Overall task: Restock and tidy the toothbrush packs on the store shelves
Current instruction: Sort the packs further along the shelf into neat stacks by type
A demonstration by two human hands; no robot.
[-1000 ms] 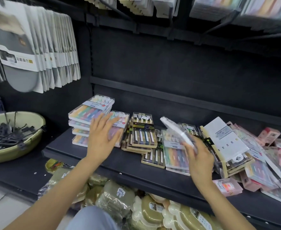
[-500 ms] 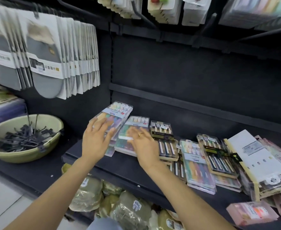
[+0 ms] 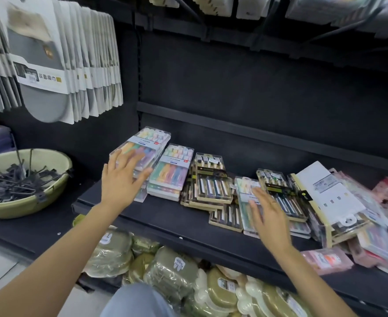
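Right hand (image 3: 268,216) shifted onto glossy flat clear-plastic toothbrush pack (image 3: 249,202)

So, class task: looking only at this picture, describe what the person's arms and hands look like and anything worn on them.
Both forearms are bare as far as the picture shows, with no sleeves, gloves, watch or bracelet in view. The left hand wears nothing that can be seen. The right hand has a thin ring on one finger. Nails look short and unpainted, though blur limits detail.
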